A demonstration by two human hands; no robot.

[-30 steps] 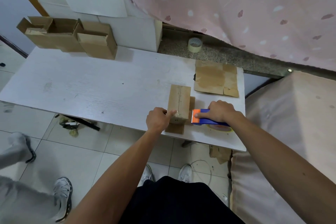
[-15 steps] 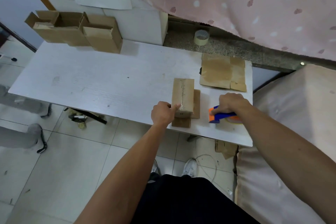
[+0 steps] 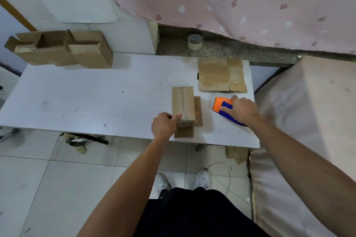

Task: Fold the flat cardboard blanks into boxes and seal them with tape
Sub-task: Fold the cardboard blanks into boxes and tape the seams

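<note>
I'm working over a white desk (image 3: 86,102) that fills most of my view, with a row of open-topped folded boxes (image 3: 63,50) at its 10 o'clock corner and a flat blank (image 3: 221,75) lying at 1 o'clock. The box (image 3: 182,105) I'm sealing stands near the desk's front edge, right of centre, its long side running 12 to 6. Loose flaps are splayed flat on the desk at its 3 and 6 o'clock sides. A pale line runs down the top seam. I take it for tape, though I can't be sure from here. My left hand (image 3: 163,127) grasps the box's near corner from 7 o'clock, fingers curled and one finger laid over the top edge. My right hand (image 3: 242,109) is wrapped around the orange and blue tape dispenser (image 3: 224,108), which sits apart from the box at its 3 o'clock. To do this step well, I'd have the left hand pin the near end so the box can't skate, and run the dispenser straight down the seam without drifting. I'd then press the tape end over the edge before cutting. The splayed flaps look like the next thing to close. A spare tape roll (image 3: 195,41) waits on the ledge at 12 o'clock.
</note>
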